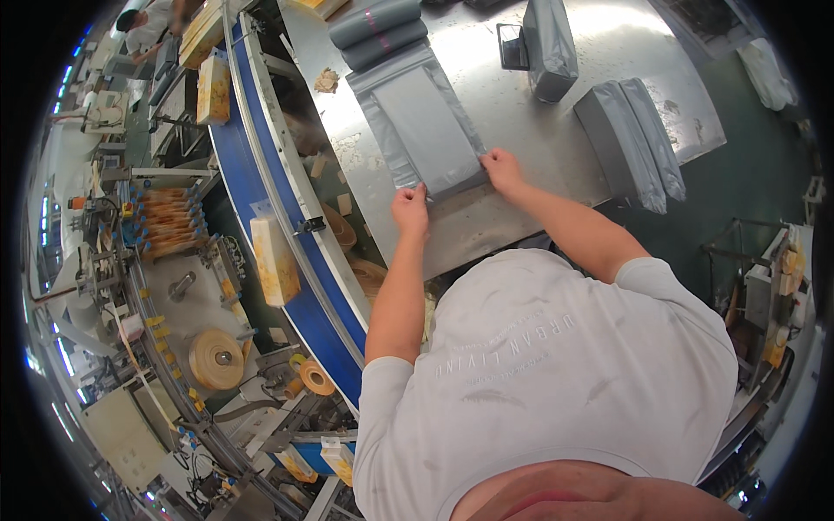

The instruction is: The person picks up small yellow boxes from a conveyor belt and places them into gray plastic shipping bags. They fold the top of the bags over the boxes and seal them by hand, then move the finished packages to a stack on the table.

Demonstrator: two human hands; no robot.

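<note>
A grey plastic mailing bag (424, 122) lies flat on the metal table (486, 226), with a boxy shape showing in its middle. My left hand (411, 211) pinches its near left corner. At the near right corner, my right hand (502, 169) closes its fingers on the bag's edge. Rolled or folded grey plastic (378, 35) rests at the bag's far end. Off to the right stand a wrapped grey package (551, 48) and a pair of further grey packages (624, 135), near the table's right side.
Left of the table runs a blue conveyor belt (326, 334), carrying yellow-and-white packs (274, 260). Machinery with a roll of material (216, 359) stands beyond it. A dark-framed stand (512, 47) sits on the table. Another person (148, 30) is at the far left.
</note>
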